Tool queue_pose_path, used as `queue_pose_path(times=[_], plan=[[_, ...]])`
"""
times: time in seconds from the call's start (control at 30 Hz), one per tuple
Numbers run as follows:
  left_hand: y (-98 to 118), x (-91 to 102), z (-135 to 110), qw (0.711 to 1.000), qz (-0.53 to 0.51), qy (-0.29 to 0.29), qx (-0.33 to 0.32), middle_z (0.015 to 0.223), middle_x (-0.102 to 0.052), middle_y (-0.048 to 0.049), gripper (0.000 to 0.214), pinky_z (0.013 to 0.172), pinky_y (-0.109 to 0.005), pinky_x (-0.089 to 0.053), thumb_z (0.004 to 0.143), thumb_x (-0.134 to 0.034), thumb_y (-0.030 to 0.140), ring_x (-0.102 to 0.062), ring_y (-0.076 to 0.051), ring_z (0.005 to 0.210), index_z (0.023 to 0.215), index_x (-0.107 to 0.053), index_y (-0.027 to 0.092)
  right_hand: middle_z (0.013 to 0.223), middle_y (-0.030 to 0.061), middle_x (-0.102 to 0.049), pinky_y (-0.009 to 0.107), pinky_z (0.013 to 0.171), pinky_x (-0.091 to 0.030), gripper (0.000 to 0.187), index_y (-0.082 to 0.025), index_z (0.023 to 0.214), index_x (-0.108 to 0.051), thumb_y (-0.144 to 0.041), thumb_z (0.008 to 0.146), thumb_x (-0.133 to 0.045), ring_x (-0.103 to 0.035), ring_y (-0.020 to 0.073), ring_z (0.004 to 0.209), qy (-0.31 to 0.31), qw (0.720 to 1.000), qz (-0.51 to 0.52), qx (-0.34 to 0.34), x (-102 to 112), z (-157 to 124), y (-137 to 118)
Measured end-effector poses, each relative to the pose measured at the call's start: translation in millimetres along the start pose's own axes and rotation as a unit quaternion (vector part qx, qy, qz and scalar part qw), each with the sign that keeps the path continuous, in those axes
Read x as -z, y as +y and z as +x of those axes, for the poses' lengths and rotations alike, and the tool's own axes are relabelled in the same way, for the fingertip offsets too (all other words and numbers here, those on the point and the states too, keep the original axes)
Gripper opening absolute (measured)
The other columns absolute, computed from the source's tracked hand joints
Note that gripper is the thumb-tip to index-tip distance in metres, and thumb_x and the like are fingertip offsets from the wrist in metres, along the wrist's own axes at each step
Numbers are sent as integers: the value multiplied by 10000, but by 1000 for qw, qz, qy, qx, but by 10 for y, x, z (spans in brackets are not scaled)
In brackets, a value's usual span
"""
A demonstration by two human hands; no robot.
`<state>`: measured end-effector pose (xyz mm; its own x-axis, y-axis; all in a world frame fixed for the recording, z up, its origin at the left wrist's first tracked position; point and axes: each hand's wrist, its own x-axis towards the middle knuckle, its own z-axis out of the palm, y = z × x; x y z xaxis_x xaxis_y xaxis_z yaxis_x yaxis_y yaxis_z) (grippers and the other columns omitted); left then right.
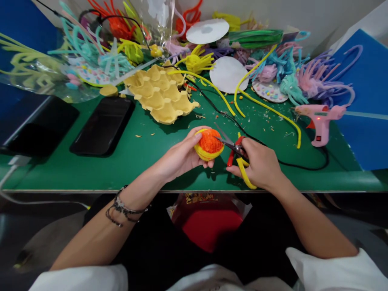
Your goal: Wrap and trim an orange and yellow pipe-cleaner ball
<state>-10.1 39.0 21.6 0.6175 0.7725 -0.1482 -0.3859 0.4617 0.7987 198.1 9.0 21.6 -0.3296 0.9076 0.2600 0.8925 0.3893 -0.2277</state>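
In the fingers (198, 137) of the left hand (178, 157), curled and parted only by the width of the load: a small fuzzy ball (209, 141), bright orange and domed on top, banded around rim and sides with yellow coils, rather like a shallow bowl. Held over a green table (169, 169), near the front edge. In the right hand (262, 159), with fingers bent around the handles: scissors (235, 148) with blades parted, one tip over the orange dome, contact impossible to tell. Beyond, a yellow egg carton (163, 95) and loose yellow strands (269, 107); at right, a pink glue gun (319, 123).
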Motion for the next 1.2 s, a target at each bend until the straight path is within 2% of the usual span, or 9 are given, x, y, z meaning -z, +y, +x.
queue_pose_path(times=[0.17, 0.4, 0.77, 1.0, 1.2], plan=[[15, -32, -18, 1000, -21, -14, -13, 931, -636, 13, 423, 550, -241, -497, 766, -681, 401, -637, -123, 611, 1057, -442, 208, 626, 27, -537, 256, 504, -222, 626, -184, 767, -521, -781, 753, -337, -493, 158, 558, 5, 1000, -19, 9, -13, -6, -7], [2, -37, -29, 999, -23, -24, -30, 1032, -607, -6, 315, 563, -255, -502, 818, -616, 358, -626, -121, 673, 1067, -475, 227, 605, 43, -559, 265, 516, -228, 682, -166, 726, -562, -787, 771, -280, -498, 150, 542, 70, 995, -64, 27, -23, -30, -7], [-1, -40, -34, 1000, -4, -15, -26, 1048, -603, -16, 345, 545, -236, -469, 825, -613, 384, -616, -111, 651, 1090, -459, 227, 553, 36, -538, 262, 506, -218, 673, -157, 623, -615, -715, 833, -304, -443, 111, 490, 102, 983, -131, 71, -17, -45, -1], [-11, -43, -9, 999, -3, -6, -34, 1024, -602, 5, 374, 564, -246, -486, 808, -640, 394, -632, -107, 628, 1081, -433, 245, 476, 22, -478, 248, 476, -200, 742, -164, 533, -576, -744, 831, -221, -400, 102, 441, 91, 989, -99, 58, 5, -21, -2], [-8, -41, -8, 999, -3, 0, -32, 989, -607, 15, 405, 591, -259, -486, 798, -652, 398, -644, -114, 630, 1083, -407, 247, 445, 18, -469, 242, 466, -205, 709, -169, 470, -510, -721, 841, -264, -381, 90, 422, 75, 996, -37, 44, 3, -15, -6]])
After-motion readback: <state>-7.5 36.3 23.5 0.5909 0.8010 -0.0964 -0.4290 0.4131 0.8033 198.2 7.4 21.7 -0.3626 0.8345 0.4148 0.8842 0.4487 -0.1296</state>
